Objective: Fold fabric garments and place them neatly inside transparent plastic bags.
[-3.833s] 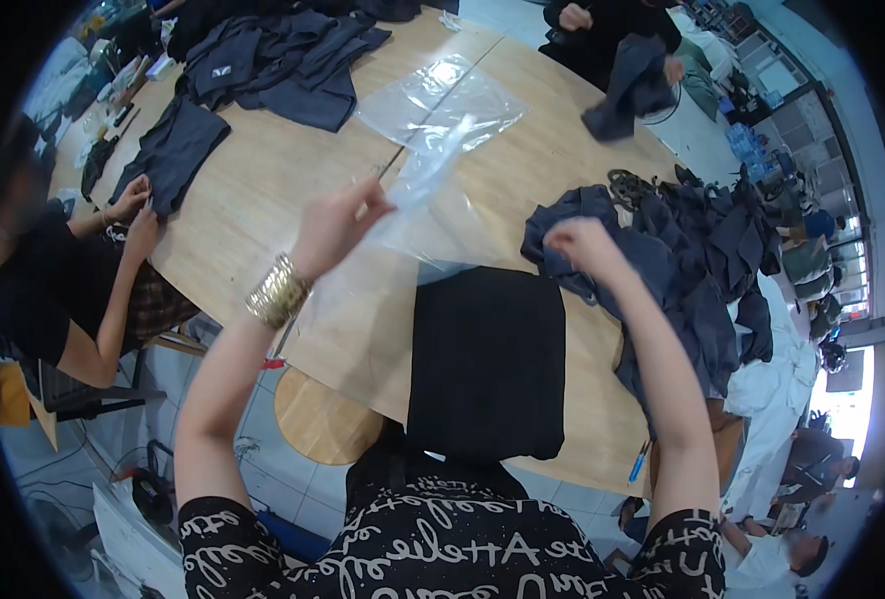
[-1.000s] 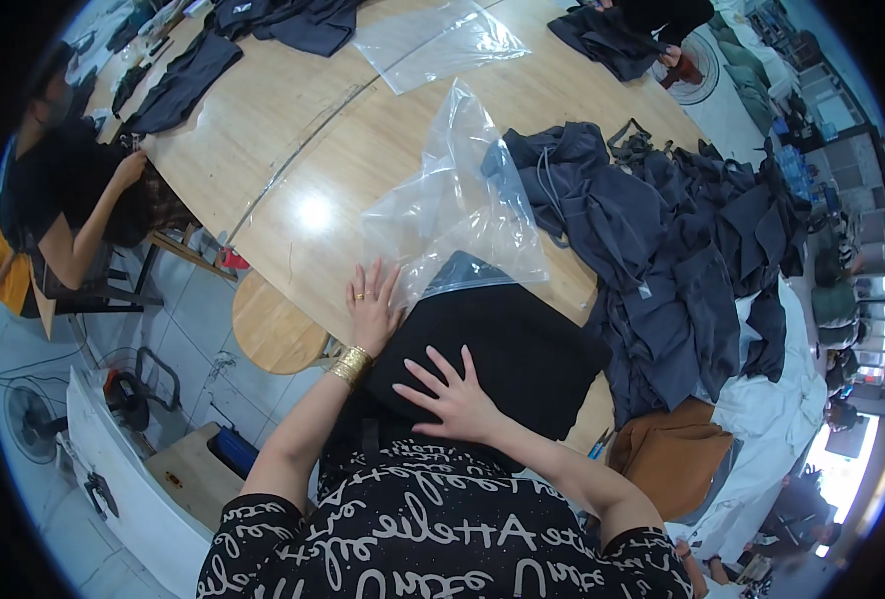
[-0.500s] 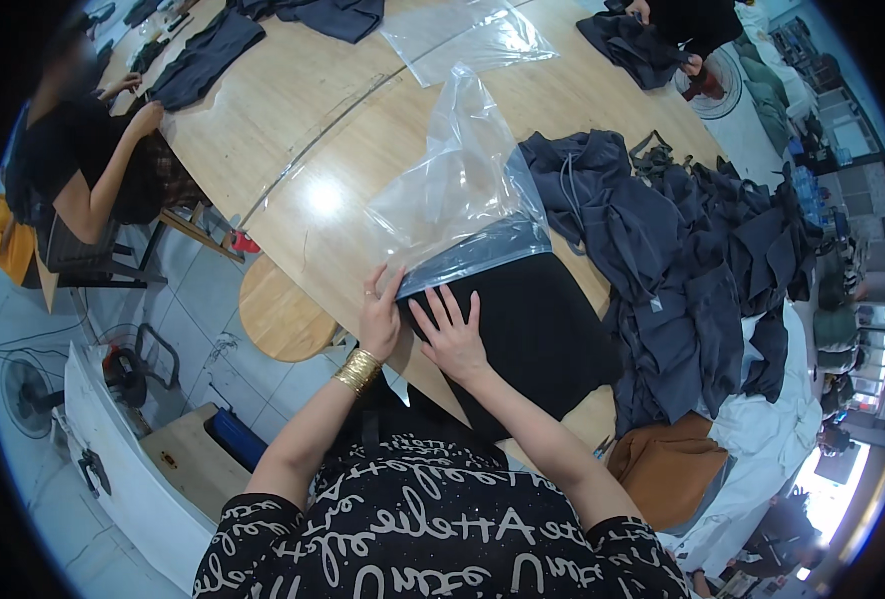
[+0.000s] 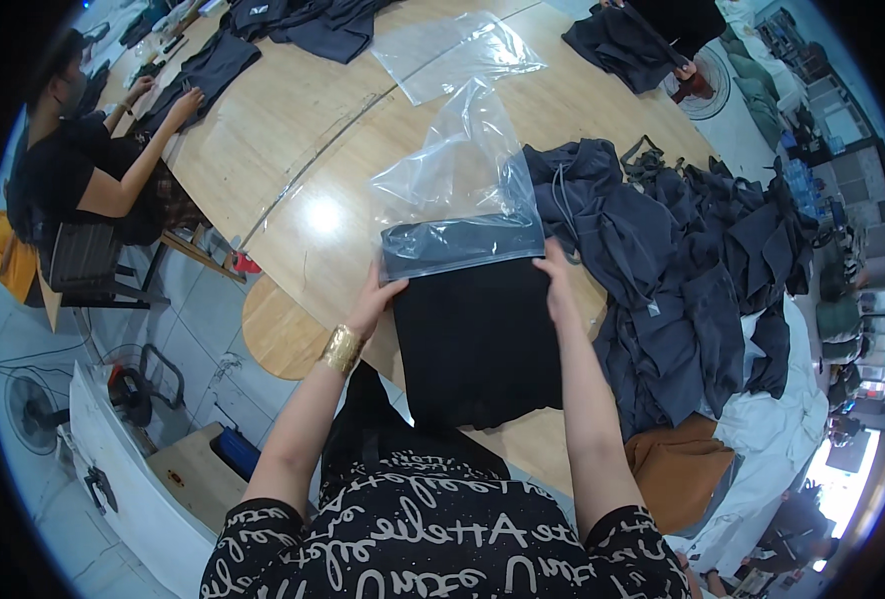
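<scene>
A folded black garment (image 4: pixel 477 344) lies on the wooden table in front of me, its far end inside a clear plastic bag (image 4: pixel 457 180). The bag's mouth runs across the cloth, and the rest of it spreads away from me, crumpled and partly raised. At the left corner of the mouth, my left hand (image 4: pixel 374 301) is closed on the bag's edge, thumb on the near side. My right hand (image 4: pixel 557 285) grips the opposite corner the same way, with some fingertips hidden behind plastic and cloth.
Dark grey garments (image 4: pixel 677 260) are heaped at the right, beside brown folded cloth (image 4: pixel 677 474). Another clear bag (image 4: pixel 457 55) lies farther across the table (image 4: pixel 253 150). A round wooden stool (image 4: pixel 283 324) stands at the left edge. Seated at far left, a person (image 4: pixel 83 175) handles dark cloth; another person handles cloth at far right.
My right hand has moved from on top of the black cloth to the bag's right corner. The garment and bag have turned straighter toward me, and more cloth shows inside the bag.
</scene>
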Motion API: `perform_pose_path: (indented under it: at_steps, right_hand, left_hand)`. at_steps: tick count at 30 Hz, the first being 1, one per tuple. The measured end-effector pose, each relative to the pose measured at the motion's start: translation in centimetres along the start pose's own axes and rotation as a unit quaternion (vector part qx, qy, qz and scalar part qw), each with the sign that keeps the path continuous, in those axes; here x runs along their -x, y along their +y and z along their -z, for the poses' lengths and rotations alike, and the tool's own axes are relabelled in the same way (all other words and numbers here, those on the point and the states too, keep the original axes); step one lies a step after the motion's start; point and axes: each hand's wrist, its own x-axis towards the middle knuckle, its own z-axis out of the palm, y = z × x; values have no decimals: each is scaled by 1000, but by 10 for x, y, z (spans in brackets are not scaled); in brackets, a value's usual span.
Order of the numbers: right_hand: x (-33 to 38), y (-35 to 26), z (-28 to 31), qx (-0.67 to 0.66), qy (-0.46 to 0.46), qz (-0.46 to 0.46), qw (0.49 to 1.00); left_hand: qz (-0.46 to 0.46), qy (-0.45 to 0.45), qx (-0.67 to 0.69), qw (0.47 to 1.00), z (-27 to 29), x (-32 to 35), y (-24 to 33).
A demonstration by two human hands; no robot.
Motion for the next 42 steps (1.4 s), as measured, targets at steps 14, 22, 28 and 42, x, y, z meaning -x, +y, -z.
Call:
perform_pose_path:
  at_steps: [14, 22, 28, 42]
  right_hand:
    - [113, 46, 1, 637, -114, 200, 736]
    - [218, 23, 9, 690, -317, 187, 624]
    - [114, 0, -1, 696, -215, 154, 667]
    - [159, 15, -19, 787, -224, 60, 572]
  left_hand:
    - [-52, 168, -376, 910, 76, 63, -51]
    - [-56, 22, -420, 905, 74, 162, -47]
    - [31, 82, -369, 925, 43, 64, 35]
    - [187, -11, -428, 884, 69, 118, -14]
